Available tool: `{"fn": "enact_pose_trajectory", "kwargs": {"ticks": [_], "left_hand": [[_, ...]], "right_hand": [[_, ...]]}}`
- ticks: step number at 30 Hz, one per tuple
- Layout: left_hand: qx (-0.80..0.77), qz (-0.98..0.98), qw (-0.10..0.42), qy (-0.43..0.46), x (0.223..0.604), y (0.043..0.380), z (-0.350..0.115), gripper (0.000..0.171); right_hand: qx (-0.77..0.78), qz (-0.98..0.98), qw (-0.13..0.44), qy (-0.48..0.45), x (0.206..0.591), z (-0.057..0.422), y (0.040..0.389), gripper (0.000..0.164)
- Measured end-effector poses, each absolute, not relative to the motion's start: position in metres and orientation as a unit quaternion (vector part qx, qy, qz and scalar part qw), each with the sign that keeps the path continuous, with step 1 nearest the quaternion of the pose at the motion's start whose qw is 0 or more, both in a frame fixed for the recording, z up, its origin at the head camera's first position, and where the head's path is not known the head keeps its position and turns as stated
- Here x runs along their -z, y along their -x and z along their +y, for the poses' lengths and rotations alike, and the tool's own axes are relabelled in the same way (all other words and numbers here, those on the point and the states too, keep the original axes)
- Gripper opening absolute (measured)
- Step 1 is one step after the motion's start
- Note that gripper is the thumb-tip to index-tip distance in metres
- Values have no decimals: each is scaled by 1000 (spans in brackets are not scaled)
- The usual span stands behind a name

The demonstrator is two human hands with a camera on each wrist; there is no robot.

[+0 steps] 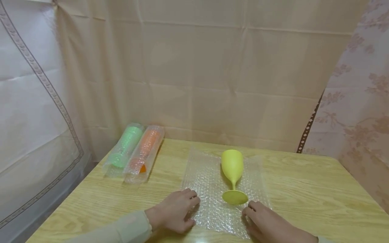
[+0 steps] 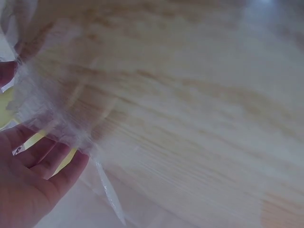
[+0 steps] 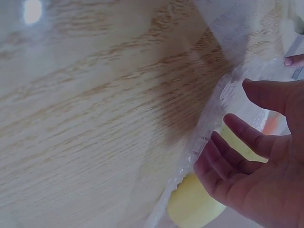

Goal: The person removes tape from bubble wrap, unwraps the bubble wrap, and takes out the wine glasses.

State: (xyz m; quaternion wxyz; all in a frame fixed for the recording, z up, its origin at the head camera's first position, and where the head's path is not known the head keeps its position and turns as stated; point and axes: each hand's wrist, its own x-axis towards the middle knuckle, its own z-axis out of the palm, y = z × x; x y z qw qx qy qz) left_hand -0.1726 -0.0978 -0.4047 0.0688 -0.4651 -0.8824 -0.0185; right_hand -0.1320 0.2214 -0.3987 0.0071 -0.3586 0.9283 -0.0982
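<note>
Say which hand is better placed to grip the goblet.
Likely the right hand, beside the yellow goblet's foot; the left hand is farther off, at the left of the bubble wrap.

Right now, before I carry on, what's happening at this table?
A person's left hand and right hand are at opposite sides of the near part of a bubble-wrap sheet on the table. A yellow goblet lies uncovered on it, base toward the person. Bubble-wrapped green and orange items lie side by side, far left.
</note>
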Motion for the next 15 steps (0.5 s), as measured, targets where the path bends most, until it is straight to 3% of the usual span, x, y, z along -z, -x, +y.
{"fn": "enact_pose_trajectory", "kwargs": {"ticks": [5, 12, 15], "left_hand": [[15, -880, 87, 467, 407, 171, -96, 39], [6, -889, 76, 452, 406, 169, -93, 38], [2, -892, 71, 447, 404, 170, -93, 38]], "right_hand": [[102, 927, 18, 361, 396, 225, 130, 20], [122, 931, 71, 335, 375, 228, 132, 4], [130, 935, 61, 325, 364, 230, 135, 8]]}}
